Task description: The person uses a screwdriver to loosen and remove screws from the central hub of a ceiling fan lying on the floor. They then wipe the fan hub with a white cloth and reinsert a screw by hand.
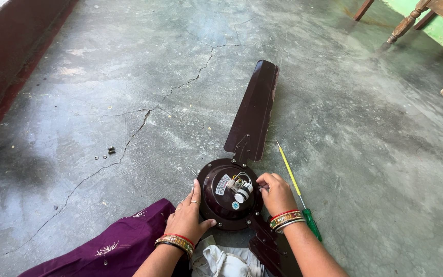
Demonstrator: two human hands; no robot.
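A dark brown ceiling fan motor (220, 205) lies on the concrete floor, with one blade (255, 114) pointing away from me and another blade (275, 250) running toward me at the lower right. A small white capacitor (243, 193) and wires sit on top of the motor. My left hand (186, 219) rests flat against the motor's left rim, fingers spread. My right hand (276, 194) is curled at the motor's right edge beside the capacitor; whether it pinches anything is hidden.
A screwdriver (297, 191) with a yellow shaft and green handle lies just right of my right hand. Small screws and washers (107, 152) lie on the floor at left. A white cloth (221, 260) and purple fabric (114, 246) lie near me. Wooden furniture legs (405, 24) stand at the top right.
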